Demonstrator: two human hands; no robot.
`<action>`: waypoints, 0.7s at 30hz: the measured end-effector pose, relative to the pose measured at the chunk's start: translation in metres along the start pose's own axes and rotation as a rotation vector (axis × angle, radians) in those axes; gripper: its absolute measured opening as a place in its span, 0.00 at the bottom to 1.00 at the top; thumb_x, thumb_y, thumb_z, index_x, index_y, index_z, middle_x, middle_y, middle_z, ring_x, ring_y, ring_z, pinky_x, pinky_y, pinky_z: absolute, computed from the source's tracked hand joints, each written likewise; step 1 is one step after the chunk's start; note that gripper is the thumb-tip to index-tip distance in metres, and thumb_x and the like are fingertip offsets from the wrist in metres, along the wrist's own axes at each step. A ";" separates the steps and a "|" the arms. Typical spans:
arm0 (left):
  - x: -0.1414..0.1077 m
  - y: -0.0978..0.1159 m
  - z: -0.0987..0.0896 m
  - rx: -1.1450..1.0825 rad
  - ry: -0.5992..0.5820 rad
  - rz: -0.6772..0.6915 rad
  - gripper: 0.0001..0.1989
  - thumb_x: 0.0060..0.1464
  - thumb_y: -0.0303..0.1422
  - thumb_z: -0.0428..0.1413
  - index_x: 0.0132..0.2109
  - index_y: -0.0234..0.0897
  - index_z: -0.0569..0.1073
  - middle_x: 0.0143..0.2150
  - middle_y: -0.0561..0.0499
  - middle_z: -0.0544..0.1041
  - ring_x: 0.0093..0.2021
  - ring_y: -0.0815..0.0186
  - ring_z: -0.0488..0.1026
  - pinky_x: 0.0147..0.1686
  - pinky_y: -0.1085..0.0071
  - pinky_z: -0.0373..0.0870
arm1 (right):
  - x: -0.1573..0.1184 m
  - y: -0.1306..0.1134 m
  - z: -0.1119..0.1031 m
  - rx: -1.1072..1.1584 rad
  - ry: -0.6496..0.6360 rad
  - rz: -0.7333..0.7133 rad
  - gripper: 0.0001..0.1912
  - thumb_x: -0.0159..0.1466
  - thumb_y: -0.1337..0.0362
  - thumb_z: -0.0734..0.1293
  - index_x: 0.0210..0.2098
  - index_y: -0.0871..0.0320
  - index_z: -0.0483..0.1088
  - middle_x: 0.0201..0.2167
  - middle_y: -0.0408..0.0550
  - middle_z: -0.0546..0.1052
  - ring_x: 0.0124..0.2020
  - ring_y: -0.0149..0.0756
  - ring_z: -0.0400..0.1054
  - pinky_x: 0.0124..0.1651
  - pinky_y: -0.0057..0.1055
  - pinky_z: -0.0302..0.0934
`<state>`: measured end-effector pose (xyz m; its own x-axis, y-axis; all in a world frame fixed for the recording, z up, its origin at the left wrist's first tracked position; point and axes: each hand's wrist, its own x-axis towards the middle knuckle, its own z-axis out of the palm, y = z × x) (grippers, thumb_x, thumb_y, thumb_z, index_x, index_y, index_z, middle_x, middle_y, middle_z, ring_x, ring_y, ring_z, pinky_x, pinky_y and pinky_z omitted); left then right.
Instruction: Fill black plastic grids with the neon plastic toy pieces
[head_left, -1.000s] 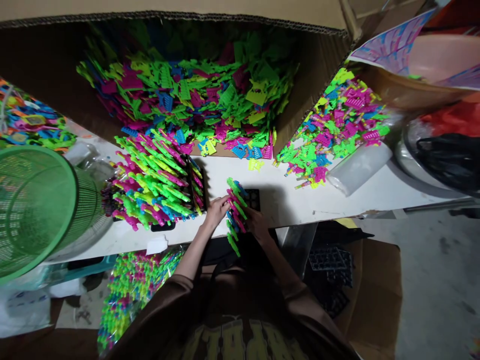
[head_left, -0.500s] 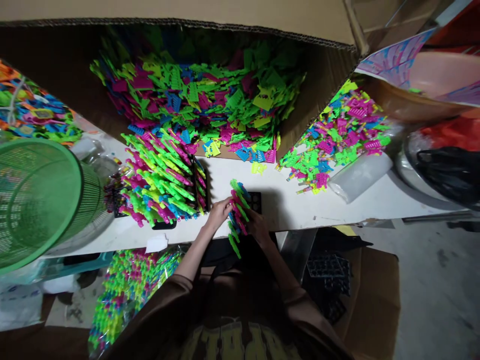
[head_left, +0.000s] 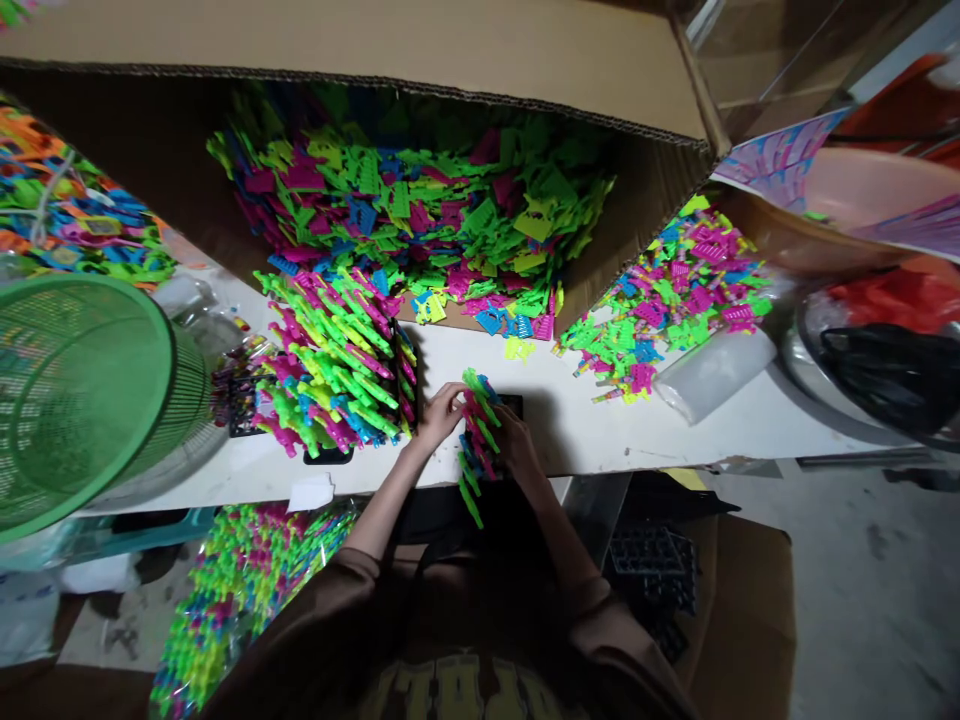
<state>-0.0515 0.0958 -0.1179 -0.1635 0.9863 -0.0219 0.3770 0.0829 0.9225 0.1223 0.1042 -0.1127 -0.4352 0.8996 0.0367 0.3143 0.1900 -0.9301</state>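
Close in front of my body, a cluster of long bright green, pink and blue plastic pieces (head_left: pixel 478 425) leans at a slant over the table edge. On its left side is my left hand (head_left: pixel 441 412), thumb and fingers pinched together where they meet the cluster; what lies between the fingertips is too small to make out. My right hand (head_left: pixel 519 447) is against the right side, its fingers mostly hidden by the pieces. Part of a black tray (head_left: pixel 513 404) shows behind the cluster. To the left, many similar pieces (head_left: pixel 337 365) stand slanted in a dense block.
A large cardboard box (head_left: pixel 420 45) full of flat coloured plastic parts (head_left: pixel 420 205) opens toward me. More parts (head_left: pixel 675 290) lie heaped on the right, near a clear plastic roll (head_left: pixel 716 378). A green basket (head_left: pixel 169 400) stands left. Below are filled plastic bags (head_left: pixel 225 590) and black trays (head_left: pixel 652 555).
The view has shifted slightly, so the scene sits a little lower. My left hand's fingers have bent more at the cluster's edge; my right hand covers more of the black tray.
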 end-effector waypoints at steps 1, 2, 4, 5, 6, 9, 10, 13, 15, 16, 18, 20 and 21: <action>0.002 0.001 0.001 0.009 0.015 -0.006 0.11 0.47 0.24 0.54 0.39 0.36 0.74 0.36 0.52 0.76 0.28 0.71 0.70 0.31 0.75 0.66 | 0.001 0.002 0.001 -0.010 -0.003 0.011 0.17 0.61 0.65 0.61 0.47 0.49 0.74 0.45 0.46 0.78 0.43 0.39 0.74 0.45 0.34 0.71; 0.004 0.001 0.002 0.017 0.029 -0.013 0.09 0.47 0.25 0.54 0.37 0.36 0.75 0.33 0.53 0.75 0.28 0.71 0.69 0.31 0.75 0.65 | 0.001 0.004 0.003 -0.019 -0.004 0.021 0.17 0.61 0.66 0.61 0.47 0.48 0.74 0.44 0.46 0.79 0.42 0.39 0.75 0.44 0.34 0.71; 0.005 0.001 0.004 0.029 0.055 -0.033 0.07 0.47 0.25 0.53 0.34 0.36 0.75 0.27 0.56 0.72 0.26 0.71 0.67 0.30 0.76 0.64 | 0.001 0.008 0.005 -0.030 0.002 0.033 0.17 0.60 0.66 0.62 0.47 0.48 0.74 0.43 0.45 0.79 0.42 0.40 0.75 0.44 0.34 0.71; 0.005 0.000 0.005 0.032 0.065 -0.044 0.07 0.47 0.26 0.53 0.33 0.36 0.75 0.25 0.57 0.70 0.26 0.71 0.66 0.30 0.76 0.63 | 0.000 0.009 0.006 -0.032 0.009 0.034 0.17 0.60 0.67 0.62 0.47 0.48 0.74 0.43 0.45 0.79 0.43 0.40 0.75 0.45 0.35 0.71; 0.005 0.000 0.005 0.033 0.073 -0.055 0.07 0.47 0.26 0.53 0.33 0.36 0.75 0.24 0.58 0.69 0.25 0.71 0.65 0.29 0.76 0.63 | 0.000 0.011 0.007 -0.033 0.015 0.035 0.18 0.60 0.67 0.62 0.46 0.48 0.75 0.43 0.45 0.80 0.43 0.41 0.75 0.45 0.35 0.72; 0.002 -0.002 0.007 0.030 0.093 -0.083 0.07 0.48 0.28 0.53 0.33 0.36 0.76 0.22 0.59 0.66 0.24 0.72 0.63 0.27 0.77 0.61 | 0.000 0.014 0.009 -0.032 0.021 0.038 0.18 0.59 0.68 0.62 0.47 0.49 0.75 0.43 0.45 0.80 0.44 0.42 0.75 0.44 0.36 0.72; 0.002 -0.002 0.007 0.028 0.099 -0.091 0.07 0.48 0.29 0.53 0.33 0.36 0.76 0.21 0.59 0.65 0.23 0.72 0.62 0.26 0.77 0.60 | 0.000 0.015 0.010 -0.033 0.020 0.041 0.18 0.59 0.68 0.62 0.47 0.49 0.75 0.43 0.45 0.80 0.44 0.42 0.75 0.44 0.36 0.72; 0.000 -0.002 0.007 0.022 0.107 -0.106 0.07 0.47 0.30 0.53 0.33 0.35 0.76 0.20 0.60 0.63 0.23 0.72 0.61 0.25 0.77 0.59 | 0.001 0.016 0.010 -0.034 0.019 0.041 0.18 0.60 0.67 0.62 0.47 0.49 0.75 0.44 0.46 0.80 0.44 0.42 0.75 0.45 0.36 0.72; 0.001 -0.001 0.007 0.016 0.110 -0.111 0.07 0.47 0.30 0.54 0.33 0.36 0.76 0.20 0.59 0.65 0.23 0.71 0.62 0.25 0.77 0.60 | 0.002 0.016 0.010 -0.034 0.022 0.037 0.19 0.60 0.68 0.62 0.47 0.49 0.75 0.44 0.46 0.80 0.44 0.41 0.76 0.45 0.36 0.72; 0.001 -0.001 0.007 0.012 0.111 -0.114 0.07 0.47 0.30 0.54 0.32 0.36 0.76 0.20 0.59 0.65 0.23 0.71 0.63 0.25 0.77 0.60 | 0.002 0.016 0.009 -0.033 0.025 0.036 0.19 0.60 0.68 0.62 0.47 0.48 0.75 0.43 0.46 0.80 0.44 0.41 0.76 0.45 0.36 0.72; 0.001 -0.001 0.007 0.003 0.113 -0.120 0.07 0.46 0.30 0.54 0.32 0.36 0.77 0.19 0.59 0.65 0.23 0.71 0.63 0.24 0.77 0.59 | 0.003 0.015 0.010 -0.024 0.029 0.040 0.18 0.59 0.68 0.62 0.46 0.47 0.76 0.42 0.44 0.81 0.44 0.41 0.76 0.46 0.36 0.72; 0.002 -0.001 0.007 -0.010 0.114 -0.126 0.07 0.46 0.30 0.54 0.31 0.36 0.77 0.18 0.60 0.64 0.22 0.72 0.62 0.23 0.78 0.59 | 0.004 0.013 0.012 -0.013 0.030 0.051 0.17 0.59 0.67 0.62 0.46 0.48 0.76 0.42 0.44 0.81 0.43 0.40 0.76 0.45 0.36 0.72; 0.003 -0.002 0.007 -0.017 0.116 -0.129 0.07 0.45 0.30 0.54 0.31 0.36 0.76 0.18 0.60 0.64 0.21 0.72 0.62 0.23 0.78 0.58 | 0.004 0.012 0.013 -0.009 0.030 0.060 0.17 0.59 0.66 0.63 0.45 0.49 0.76 0.42 0.45 0.81 0.42 0.40 0.76 0.45 0.36 0.72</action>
<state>-0.0460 0.0995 -0.1226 -0.3137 0.9446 -0.0964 0.3311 0.2040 0.9213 0.1132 0.1052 -0.1284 -0.3896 0.9209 -0.0080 0.3467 0.1387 -0.9277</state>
